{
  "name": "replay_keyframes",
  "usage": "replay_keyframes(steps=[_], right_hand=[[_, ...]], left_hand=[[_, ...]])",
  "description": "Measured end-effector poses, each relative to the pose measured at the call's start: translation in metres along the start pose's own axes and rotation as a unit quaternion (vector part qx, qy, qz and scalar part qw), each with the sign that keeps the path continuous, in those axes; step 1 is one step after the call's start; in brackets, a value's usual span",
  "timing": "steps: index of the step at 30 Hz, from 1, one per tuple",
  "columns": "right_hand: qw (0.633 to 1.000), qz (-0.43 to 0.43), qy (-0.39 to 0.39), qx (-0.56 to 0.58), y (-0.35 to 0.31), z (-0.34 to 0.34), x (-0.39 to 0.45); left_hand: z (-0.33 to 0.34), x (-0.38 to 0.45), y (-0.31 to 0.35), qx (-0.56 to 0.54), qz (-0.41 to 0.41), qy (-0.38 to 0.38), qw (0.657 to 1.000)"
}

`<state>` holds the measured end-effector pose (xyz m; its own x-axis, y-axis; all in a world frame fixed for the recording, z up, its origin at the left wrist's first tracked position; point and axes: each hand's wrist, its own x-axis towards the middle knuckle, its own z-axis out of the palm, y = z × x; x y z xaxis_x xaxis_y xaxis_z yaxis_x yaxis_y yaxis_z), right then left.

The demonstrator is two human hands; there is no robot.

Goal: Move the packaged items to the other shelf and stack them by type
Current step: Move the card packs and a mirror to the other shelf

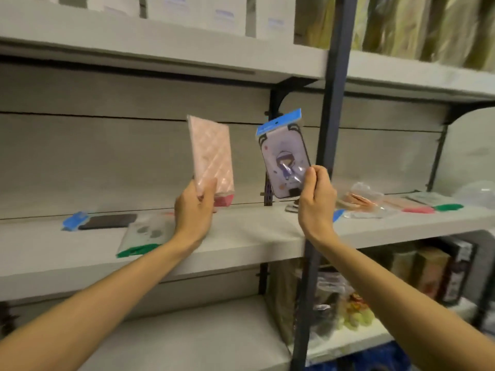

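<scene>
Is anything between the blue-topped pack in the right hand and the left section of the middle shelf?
Nothing visible blocks it. The blue-topped pack, held up by the right hand, is already left of the dark upright post. The bare shelf lies below; only the left hand with its pink pack is nearby.

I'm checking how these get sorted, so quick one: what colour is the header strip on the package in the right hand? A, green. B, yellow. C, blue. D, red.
C: the right hand pinches the lower edge of a clear-bagged phone case with a cartoon figure on it, and the card strip across the top of that package is blue.
</scene>
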<state>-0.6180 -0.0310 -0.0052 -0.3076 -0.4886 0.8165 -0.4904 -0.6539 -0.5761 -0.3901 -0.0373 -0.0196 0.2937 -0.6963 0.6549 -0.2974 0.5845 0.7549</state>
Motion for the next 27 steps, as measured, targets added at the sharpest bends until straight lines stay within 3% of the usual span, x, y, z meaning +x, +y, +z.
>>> replay_keyframes(steps=[8,12,17,22,27], right_hand=[[0.990,0.065,0.102,-0.067,0.075,-0.141,0.017],[0.981,0.110,0.134,-0.089,0.112,-0.190,0.033],[0.964,0.216,0.156,-0.005,0.161,-0.227,0.048],[0.924,0.329,0.179,0.076,0.218,-0.241,0.079],[0.927,0.350,0.127,0.047,0.277,-0.242,0.116]], left_hand=[[0.149,-0.057,0.048,0.001,0.086,-0.124,0.989],[0.208,-0.070,0.057,-0.012,0.091,-0.191,0.977],[0.279,-0.074,0.047,0.025,0.100,-0.237,0.966],[0.353,-0.057,0.030,0.013,0.022,-0.279,0.960],[0.426,-0.018,0.018,-0.003,-0.048,-0.233,0.971]])
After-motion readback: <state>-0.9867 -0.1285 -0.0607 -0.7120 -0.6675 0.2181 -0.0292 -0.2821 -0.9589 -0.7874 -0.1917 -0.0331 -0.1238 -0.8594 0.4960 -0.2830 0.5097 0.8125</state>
